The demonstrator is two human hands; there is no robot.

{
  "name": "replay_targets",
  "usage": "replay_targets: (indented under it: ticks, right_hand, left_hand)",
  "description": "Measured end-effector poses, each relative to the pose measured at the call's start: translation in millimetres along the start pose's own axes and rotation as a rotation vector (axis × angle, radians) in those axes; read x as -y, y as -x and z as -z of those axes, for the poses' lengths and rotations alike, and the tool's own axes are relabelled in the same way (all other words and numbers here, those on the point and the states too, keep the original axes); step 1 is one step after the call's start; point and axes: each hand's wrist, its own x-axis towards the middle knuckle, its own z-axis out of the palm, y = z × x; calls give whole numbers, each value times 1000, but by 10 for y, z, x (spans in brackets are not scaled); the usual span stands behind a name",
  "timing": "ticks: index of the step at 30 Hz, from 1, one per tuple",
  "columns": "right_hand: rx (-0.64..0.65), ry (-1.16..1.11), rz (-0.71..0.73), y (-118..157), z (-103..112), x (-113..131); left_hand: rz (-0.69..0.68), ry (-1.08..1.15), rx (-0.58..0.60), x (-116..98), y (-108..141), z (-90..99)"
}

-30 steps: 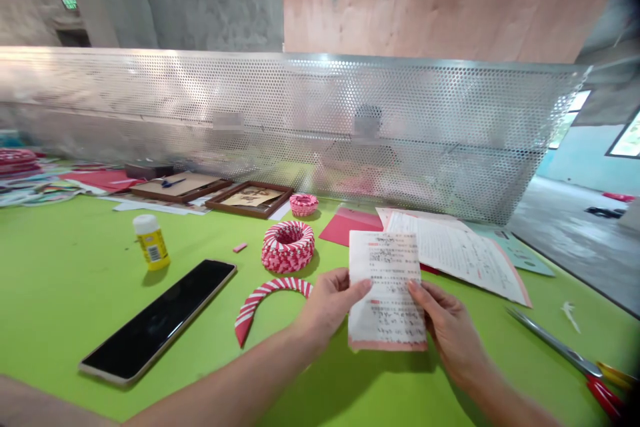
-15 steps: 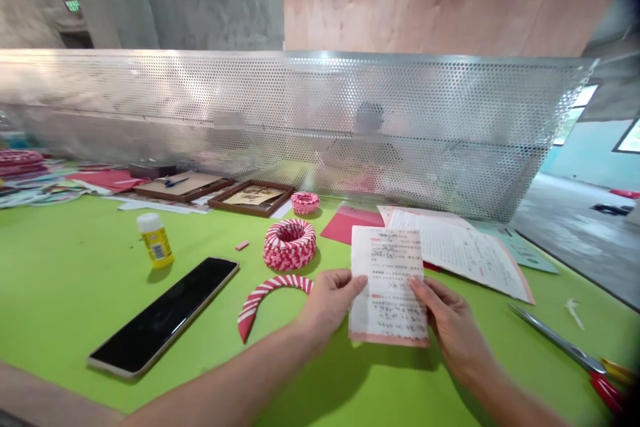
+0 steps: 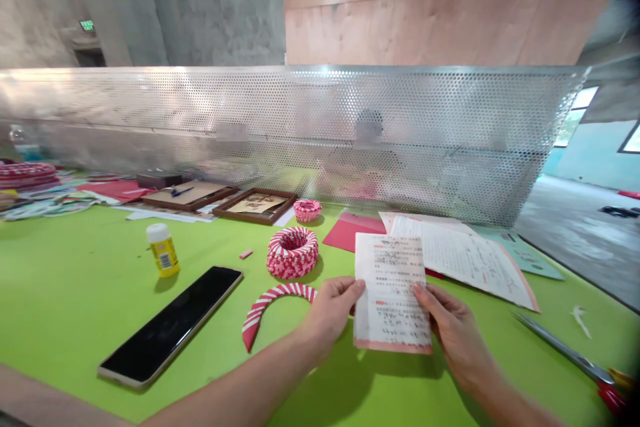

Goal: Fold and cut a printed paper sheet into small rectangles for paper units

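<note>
Between my two hands is a sheet of printed paper (image 3: 393, 293) with handwriting on it, held up above the green table. My left hand (image 3: 334, 307) pinches its left edge, thumb on the near face. At the right edge my right hand (image 3: 453, 330) grips it the same way. Behind my left wrist lies a curved red-and-white striped paper strip (image 3: 263, 303), partly hidden by the hand. A woven red-and-white paper ring (image 3: 293, 253) sits just beyond, and a smaller pink ring (image 3: 307, 210) stands farther back.
A phone (image 3: 173, 327) and a glue stick (image 3: 163, 251) are on the left. Scissors (image 3: 565, 347) lie at the right edge. Printed sheets (image 3: 465, 260) and red paper (image 3: 350, 229) lie behind the held sheet. A picture frame (image 3: 256, 205) rests before a perforated metal screen (image 3: 440, 127); a person sits behind it.
The whole view has shifted slightly, so things appear a little lower and farther right. Both hands keep their grip on the sheet, which looks much the same.
</note>
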Motion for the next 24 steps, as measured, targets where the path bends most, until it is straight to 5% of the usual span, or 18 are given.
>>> replay_targets:
  ticks: [24]
  right_hand:
    - [48, -18, 0, 6, 10, 25]
  left_hand:
    - [11, -5, -9, -9, -22, 18]
